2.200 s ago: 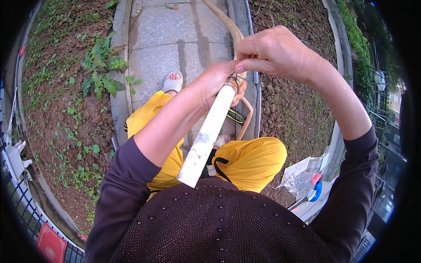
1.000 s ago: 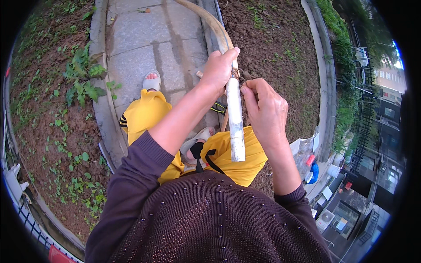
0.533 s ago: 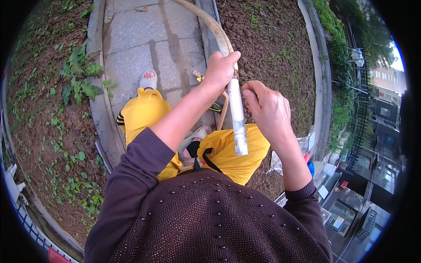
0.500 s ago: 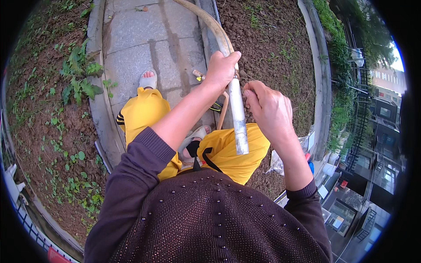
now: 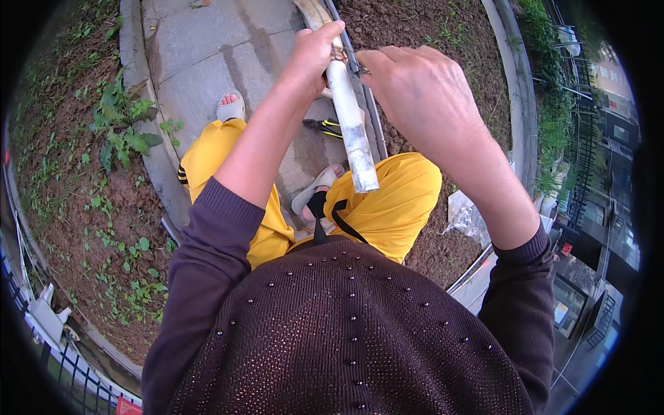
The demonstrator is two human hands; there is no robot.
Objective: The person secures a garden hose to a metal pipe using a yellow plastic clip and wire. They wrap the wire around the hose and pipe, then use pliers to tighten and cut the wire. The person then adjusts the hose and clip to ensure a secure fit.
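My left hand (image 5: 315, 50) grips the top end of a pale white pipe (image 5: 351, 135), which slants down toward my lap. My right hand (image 5: 422, 93) hovers right beside that top end, fingers curled; a small dark piece shows at its fingertips, too small to identify. A tan hose (image 5: 312, 10) runs away from the pipe's top over the paving. Yellow-and-black pliers (image 5: 325, 126) lie on the paving below my hands, near my foot.
I sit on a grey paved path (image 5: 207, 62) edged by a curb, yellow trousers (image 5: 387, 207) and sandals (image 5: 231, 109) visible. Soil beds with weeds (image 5: 117, 138) flank it. A clear plastic bag (image 5: 465, 216) lies at right; a railing at lower left.
Earlier my right hand was wrapped over the pipe's top with the pipe slanting left. The pipe has since swung nearly upright, and my right hand has come off to its right side.
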